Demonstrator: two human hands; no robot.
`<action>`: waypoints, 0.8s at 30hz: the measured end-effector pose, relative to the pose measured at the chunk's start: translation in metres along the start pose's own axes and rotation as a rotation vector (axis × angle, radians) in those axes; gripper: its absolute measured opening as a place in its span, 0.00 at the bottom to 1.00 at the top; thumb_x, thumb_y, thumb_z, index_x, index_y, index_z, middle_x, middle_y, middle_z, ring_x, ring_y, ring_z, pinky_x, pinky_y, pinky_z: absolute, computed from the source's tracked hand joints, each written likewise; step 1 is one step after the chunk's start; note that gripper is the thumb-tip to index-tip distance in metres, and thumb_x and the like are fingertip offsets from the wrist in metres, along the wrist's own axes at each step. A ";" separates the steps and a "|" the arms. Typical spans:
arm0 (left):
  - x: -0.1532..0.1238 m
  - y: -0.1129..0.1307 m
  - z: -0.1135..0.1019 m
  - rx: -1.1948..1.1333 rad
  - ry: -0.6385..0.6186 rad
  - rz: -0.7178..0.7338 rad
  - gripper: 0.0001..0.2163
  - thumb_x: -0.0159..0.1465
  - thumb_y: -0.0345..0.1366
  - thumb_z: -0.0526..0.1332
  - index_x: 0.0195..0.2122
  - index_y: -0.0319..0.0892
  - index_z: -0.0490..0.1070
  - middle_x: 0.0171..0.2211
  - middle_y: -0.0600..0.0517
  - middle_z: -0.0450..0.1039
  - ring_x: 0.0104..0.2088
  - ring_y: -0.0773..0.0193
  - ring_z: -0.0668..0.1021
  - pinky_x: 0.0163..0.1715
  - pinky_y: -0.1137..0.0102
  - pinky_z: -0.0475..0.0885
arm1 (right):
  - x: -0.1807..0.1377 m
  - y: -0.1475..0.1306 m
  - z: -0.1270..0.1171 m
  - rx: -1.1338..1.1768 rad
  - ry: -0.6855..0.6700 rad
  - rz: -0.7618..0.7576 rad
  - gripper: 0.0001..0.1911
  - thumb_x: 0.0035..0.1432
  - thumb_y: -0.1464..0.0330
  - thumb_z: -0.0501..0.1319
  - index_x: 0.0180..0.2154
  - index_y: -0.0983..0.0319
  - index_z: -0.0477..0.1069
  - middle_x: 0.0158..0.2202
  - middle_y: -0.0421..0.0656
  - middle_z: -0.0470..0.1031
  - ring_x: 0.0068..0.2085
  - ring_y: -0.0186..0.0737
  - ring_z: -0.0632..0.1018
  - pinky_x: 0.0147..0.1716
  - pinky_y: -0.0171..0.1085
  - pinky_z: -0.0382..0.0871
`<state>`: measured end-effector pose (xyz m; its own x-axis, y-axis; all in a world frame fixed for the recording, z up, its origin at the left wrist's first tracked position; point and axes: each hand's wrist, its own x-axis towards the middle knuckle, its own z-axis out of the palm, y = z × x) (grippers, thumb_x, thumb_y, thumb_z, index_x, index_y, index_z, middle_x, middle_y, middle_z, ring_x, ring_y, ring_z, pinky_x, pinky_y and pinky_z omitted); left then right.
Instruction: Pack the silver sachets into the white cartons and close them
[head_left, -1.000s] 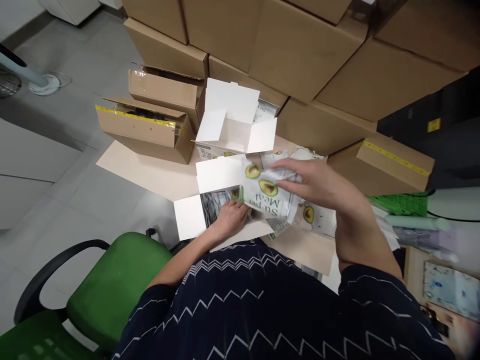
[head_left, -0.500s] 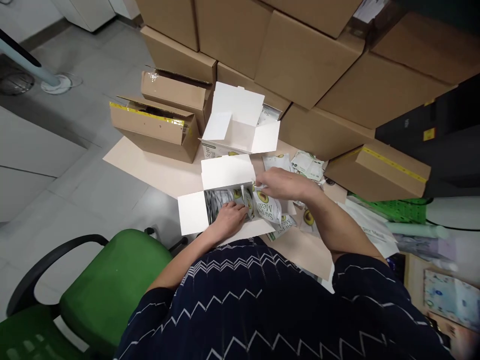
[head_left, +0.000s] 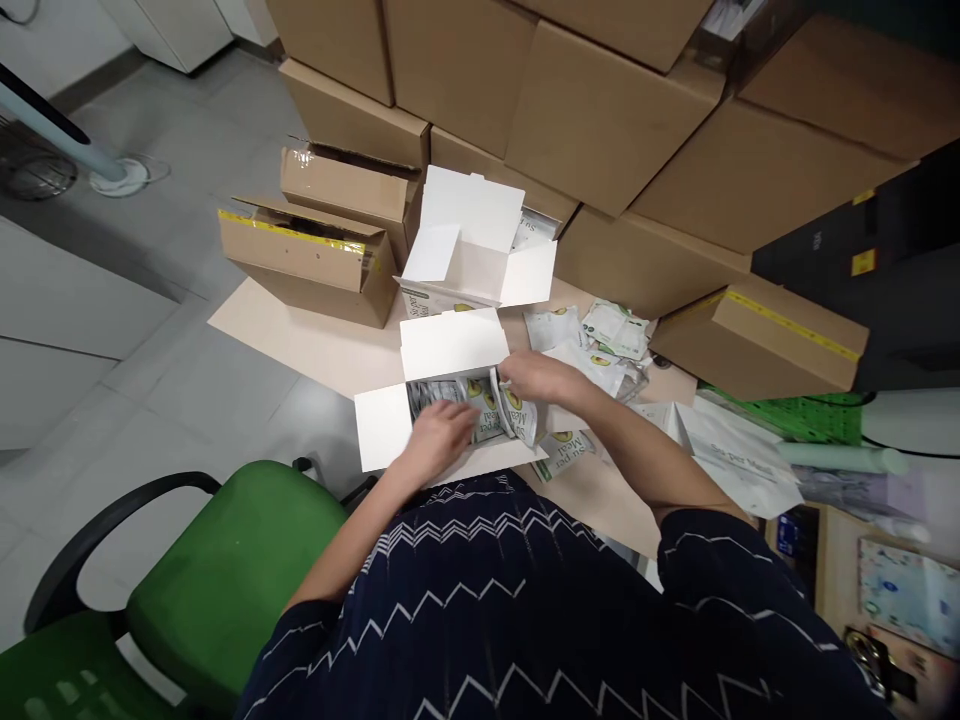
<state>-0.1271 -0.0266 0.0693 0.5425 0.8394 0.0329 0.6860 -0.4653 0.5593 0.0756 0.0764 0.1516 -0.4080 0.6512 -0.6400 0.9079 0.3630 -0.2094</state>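
An open white carton (head_left: pixel 450 345) sits in front of me, with several silver and white avocado-print pouches standing inside. My right hand (head_left: pixel 536 377) grips the top edge of one avocado pouch (head_left: pixel 517 412) at the carton's right end, pressed down among the others. My left hand (head_left: pixel 439 440) lies on the row of pouches in the carton, fingers bent over them. More loose avocado pouches (head_left: pixel 570 445) lie on the beige sheet (head_left: pixel 315 345) to the right of the carton.
A second open white carton (head_left: pixel 472 240) stands just behind the first. Two open brown boxes (head_left: pixel 315 255) sit at the left, a stack of sealed brown boxes (head_left: pixel 607 110) behind, another taped box (head_left: pixel 757 335) at right. A green chair (head_left: pixel 217 570) is beside me at lower left.
My right hand brought the avocado pouch down from above the carton and pushed it into the carton's right end. My left hand slid a little left along the packed pouches.
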 end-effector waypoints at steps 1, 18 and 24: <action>-0.007 -0.009 -0.008 -0.016 0.112 -0.079 0.15 0.72 0.38 0.52 0.56 0.46 0.72 0.54 0.46 0.75 0.54 0.54 0.73 0.54 0.55 0.70 | 0.005 0.000 0.007 -0.044 -0.001 -0.013 0.14 0.55 0.83 0.57 0.39 0.67 0.77 0.40 0.56 0.79 0.41 0.50 0.79 0.36 0.39 0.65; -0.023 -0.017 -0.041 0.058 0.112 -0.545 0.17 0.70 0.45 0.54 0.53 0.42 0.71 0.45 0.43 0.75 0.43 0.53 0.78 0.46 0.58 0.74 | 0.003 0.002 0.074 0.182 0.066 0.102 0.39 0.64 0.76 0.48 0.72 0.65 0.35 0.44 0.55 0.78 0.40 0.48 0.79 0.36 0.39 0.67; -0.003 0.011 -0.037 0.386 -0.095 -0.568 0.18 0.71 0.43 0.53 0.55 0.39 0.70 0.47 0.36 0.72 0.46 0.44 0.76 0.43 0.53 0.73 | -0.007 -0.020 0.069 0.119 0.189 0.127 0.38 0.63 0.78 0.48 0.72 0.67 0.40 0.50 0.61 0.74 0.43 0.52 0.77 0.40 0.43 0.68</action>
<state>-0.1386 -0.0239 0.1063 0.0762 0.9624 -0.2607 0.9902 -0.0423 0.1332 0.0672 0.0180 0.1092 -0.2902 0.8036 -0.5196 0.9535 0.1965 -0.2286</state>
